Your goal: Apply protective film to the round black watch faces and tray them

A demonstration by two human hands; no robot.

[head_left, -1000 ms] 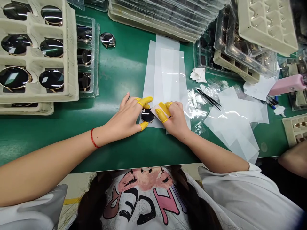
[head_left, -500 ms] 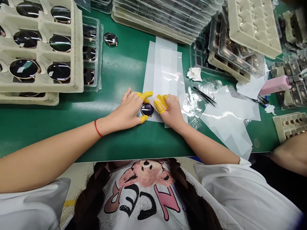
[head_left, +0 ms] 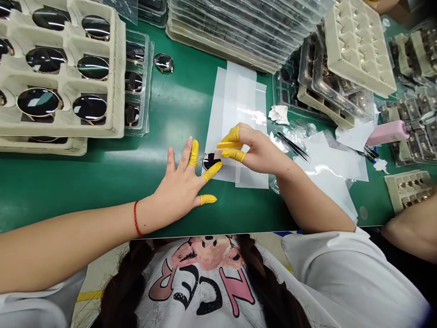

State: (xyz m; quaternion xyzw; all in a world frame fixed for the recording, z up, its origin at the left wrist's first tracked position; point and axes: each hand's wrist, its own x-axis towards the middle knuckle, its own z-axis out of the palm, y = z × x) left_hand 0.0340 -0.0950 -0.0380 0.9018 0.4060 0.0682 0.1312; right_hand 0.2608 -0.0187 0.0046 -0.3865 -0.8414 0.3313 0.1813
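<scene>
A small round dark lens lies on a stack of translucent film sheets on the green table. My left hand lies flat with fingers spread, yellow finger cots on it, its index fingertip touching the lens edge. My right hand hovers just right of the lens, its cot-covered thumb and fingers pinched on a small whitish piece of film over the lens.
Pulp trays with several dark lenses stand at the left, a loose lens behind. Clear blister trays stack at the back. Black tweezers, film scraps and a pink tool lie right. Another person's arm is at the right edge.
My left hand let go of the lens and spread flat on the table. My right hand lifted and now pinches the small film piece above the lens.
</scene>
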